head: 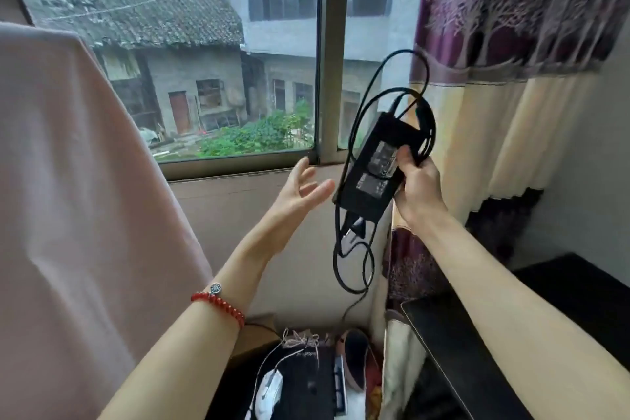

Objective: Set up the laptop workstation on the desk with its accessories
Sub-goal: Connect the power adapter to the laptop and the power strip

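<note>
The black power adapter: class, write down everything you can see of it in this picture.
The power adapter is a flat black rectangular brick, seemingly matte plastic, with pale printed labels on its face. It is held up, tilted, before the window. The right hand grips its right edge, along with some cable. Its black cable loops above it and hangs in coils below. The open left hand is near but not touching.

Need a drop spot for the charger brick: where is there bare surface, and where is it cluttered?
Bare: the dark desk at lower right, beyond the right forearm. Crowded: bottom centre, where the white mouse and cords lie on a dark item. Right hand grips the power adapter; left hand open.
</note>
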Demonstrator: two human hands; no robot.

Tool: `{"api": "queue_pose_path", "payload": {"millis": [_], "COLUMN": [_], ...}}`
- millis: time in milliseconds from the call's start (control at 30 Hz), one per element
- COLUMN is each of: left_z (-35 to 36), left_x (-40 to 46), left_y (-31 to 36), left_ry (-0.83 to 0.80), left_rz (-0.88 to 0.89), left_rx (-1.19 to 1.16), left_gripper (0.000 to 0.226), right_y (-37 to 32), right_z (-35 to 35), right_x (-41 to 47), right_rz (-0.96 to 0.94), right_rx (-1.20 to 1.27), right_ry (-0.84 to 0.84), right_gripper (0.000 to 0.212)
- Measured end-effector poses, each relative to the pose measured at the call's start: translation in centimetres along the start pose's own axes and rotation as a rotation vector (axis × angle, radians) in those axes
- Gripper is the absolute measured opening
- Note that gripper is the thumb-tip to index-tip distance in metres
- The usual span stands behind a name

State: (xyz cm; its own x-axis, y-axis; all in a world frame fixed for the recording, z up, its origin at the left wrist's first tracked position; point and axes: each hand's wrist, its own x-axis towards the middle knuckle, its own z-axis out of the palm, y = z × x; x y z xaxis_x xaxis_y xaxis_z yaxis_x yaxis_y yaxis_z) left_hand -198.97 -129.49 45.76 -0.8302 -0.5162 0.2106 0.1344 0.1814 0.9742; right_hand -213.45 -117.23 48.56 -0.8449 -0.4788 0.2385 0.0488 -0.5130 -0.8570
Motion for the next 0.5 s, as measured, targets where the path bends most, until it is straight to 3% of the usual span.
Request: {"api": "queue_pose_path", "payload": {"millis": [100, 200, 300, 500], "left_z": [3.5, 8.5, 12.7, 19.3], "left_x": [-1.6, -3.1, -3.7, -5.0], "left_y": [-4.4, -7.3, -9.0, -11.9], "left_ry": [-0.253, -0.441, -0.424, -0.501], "left_rz": [-0.195, -0.199, -0.175, -0.41], "left_rx": [0.027, 0.078, 0.051, 0.022], "left_gripper": [0.089, 0.085, 0.069, 0.068], "right_y": [-2.8, -3.7, -4.3, -5.7], "right_z": [-2.7, -5.8, -9.1, -15.8], "right_x": [-0.1, -1.0, -2.1, -4.6], "right_rz": [-0.033, -0.028, -0.005, 0.04], "right_rx": [0.081, 0.054, 0.046, 0.245], "right_ry": [0.217, 0.425, 0.594, 0.773], "right_gripper": [0.007, 0.011, 0.016, 0.029]}}
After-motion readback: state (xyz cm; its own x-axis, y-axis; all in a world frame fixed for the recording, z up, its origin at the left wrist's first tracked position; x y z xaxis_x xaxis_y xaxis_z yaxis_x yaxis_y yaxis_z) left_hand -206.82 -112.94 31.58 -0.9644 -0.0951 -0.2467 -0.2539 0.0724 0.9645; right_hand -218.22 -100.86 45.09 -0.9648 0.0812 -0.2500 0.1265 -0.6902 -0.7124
